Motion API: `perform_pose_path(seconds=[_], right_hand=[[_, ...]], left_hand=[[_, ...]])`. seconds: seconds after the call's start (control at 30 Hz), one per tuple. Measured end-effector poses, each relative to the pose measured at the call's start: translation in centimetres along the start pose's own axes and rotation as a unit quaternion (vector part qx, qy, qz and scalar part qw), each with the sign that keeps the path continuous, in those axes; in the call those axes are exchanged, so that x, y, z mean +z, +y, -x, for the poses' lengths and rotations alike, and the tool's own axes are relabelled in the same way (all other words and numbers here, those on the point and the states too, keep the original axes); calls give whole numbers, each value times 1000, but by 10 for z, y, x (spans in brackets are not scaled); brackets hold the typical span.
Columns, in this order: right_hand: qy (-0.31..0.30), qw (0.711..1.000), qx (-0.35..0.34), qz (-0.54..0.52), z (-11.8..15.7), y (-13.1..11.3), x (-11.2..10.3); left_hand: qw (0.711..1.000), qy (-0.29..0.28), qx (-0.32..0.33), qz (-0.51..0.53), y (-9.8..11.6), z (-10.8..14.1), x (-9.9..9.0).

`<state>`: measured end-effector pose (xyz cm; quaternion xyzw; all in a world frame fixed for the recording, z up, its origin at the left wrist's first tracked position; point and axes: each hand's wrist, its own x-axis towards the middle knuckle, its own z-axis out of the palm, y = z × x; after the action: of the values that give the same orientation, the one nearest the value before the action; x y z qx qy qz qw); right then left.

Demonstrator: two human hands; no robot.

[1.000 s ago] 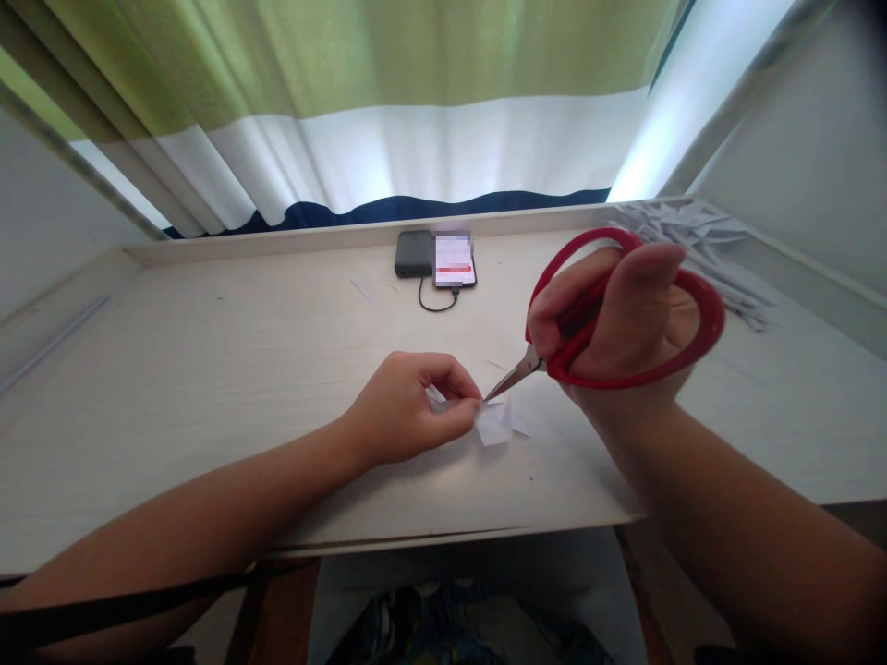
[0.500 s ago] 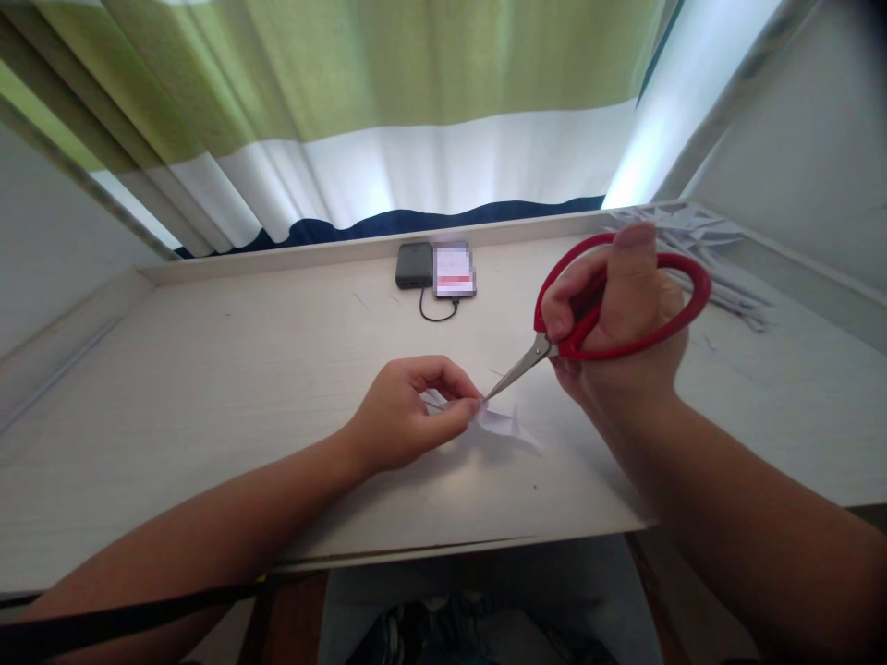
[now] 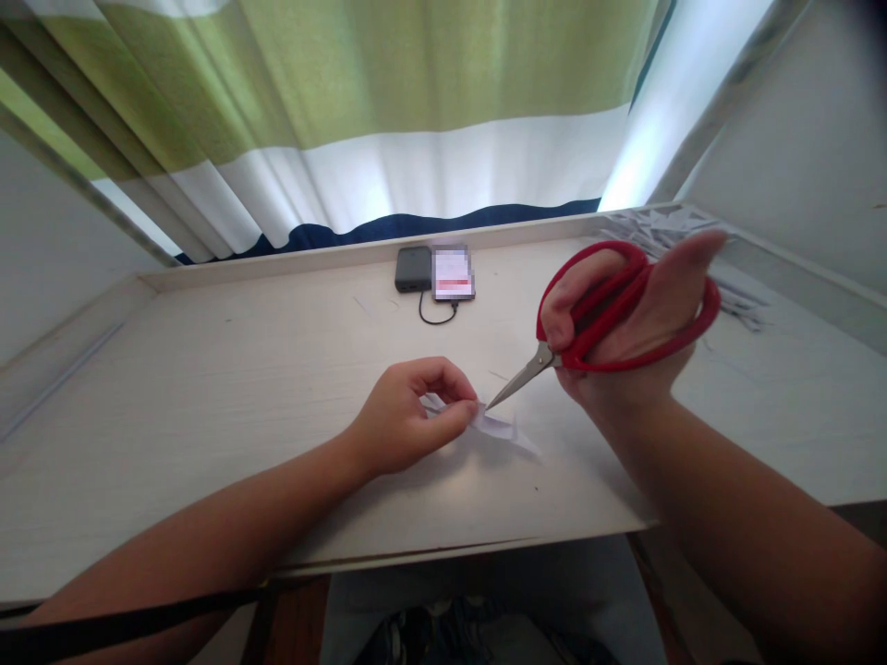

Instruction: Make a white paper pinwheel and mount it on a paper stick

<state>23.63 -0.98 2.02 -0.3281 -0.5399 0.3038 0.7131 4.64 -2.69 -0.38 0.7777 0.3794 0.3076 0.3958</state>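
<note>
My left hand (image 3: 416, 416) pinches a small strip of white paper (image 3: 495, 426) between thumb and fingertips, just above the table near its front edge. The paper is creased and sticks out to the right of the fingertips. My right hand (image 3: 630, 314) holds red-handled scissors (image 3: 601, 365) with fingers through the loops and the thumb stretched out. The scissors' metal blades look closed and point down to the left, their tip at the paper close beside my left fingertips.
A dark power bank (image 3: 414, 269) lies beside a phone (image 3: 453, 273) at the table's back, joined by a short cable. Paper strips (image 3: 658, 226) are piled at the back right. A curtain (image 3: 416, 83) hangs behind the table (image 3: 277, 351).
My right thumb has stretched out to the right, and the scissors' handles have shifted slightly right. The blade tip is now a little lower, while my left hand has hardly moved.
</note>
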Motion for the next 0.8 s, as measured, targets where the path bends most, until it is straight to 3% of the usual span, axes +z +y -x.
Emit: perform_pose_path(seconds=[0.3, 0.47, 0.57, 0.63, 0.8], right_hand=[[2, 998, -21, 56, -8, -1, -14], [-73, 994, -82, 29, -14, 0, -23], [-92, 983, -94, 128, -16, -5, -25], [-95, 959, -91, 251, -16, -6, -26], [-175, 855, -60, 484, -20, 7, -29]], left_hand=[[999, 24, 17, 25, -3, -1, 0], [999, 34, 27, 9, -4, -2, -1], [999, 47, 25, -7, -5, -2, -1], [998, 48, 24, -14, -6, -3, -2], [999, 38, 16, -35, -7, -2, -5]])
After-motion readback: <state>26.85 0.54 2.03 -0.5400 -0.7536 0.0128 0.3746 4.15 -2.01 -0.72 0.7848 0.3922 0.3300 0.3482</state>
